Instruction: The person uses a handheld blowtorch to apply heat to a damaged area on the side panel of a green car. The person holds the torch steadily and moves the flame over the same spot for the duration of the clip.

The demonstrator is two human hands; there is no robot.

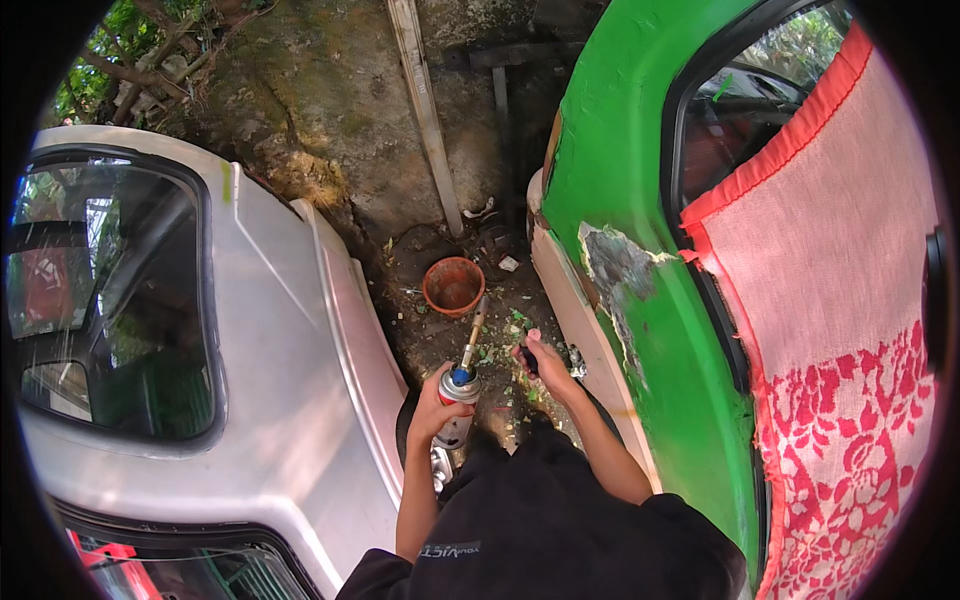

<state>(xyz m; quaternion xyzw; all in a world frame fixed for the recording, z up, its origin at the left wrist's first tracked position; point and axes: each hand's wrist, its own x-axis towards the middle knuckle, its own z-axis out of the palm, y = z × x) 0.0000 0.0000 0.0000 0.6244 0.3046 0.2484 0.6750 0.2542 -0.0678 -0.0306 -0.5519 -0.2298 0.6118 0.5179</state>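
My left hand [430, 410] is wrapped round the canister of a gas blowtorch [458, 392]. It has a blue collar and a brass-coloured nozzle tube pointing away from me; no flame can be made out. To the right, my right hand [547, 364] is closed round a short dark handle [528, 358], and whatever tool it belongs to is mostly hidden. This hand is close to the lower side of a green car body [620, 150]. On that body is a bare grey patch [622, 275] with ragged, peeled paint edges.
A silver-white car [270, 350] stands close on my left. A pink patterned towel [830, 260] drapes over the green car's window. Ahead lie a reddish-brown pot [453, 287] and a wooden plank [424, 110]. Green and pale flakes [497, 352] litter the ground between the cars.
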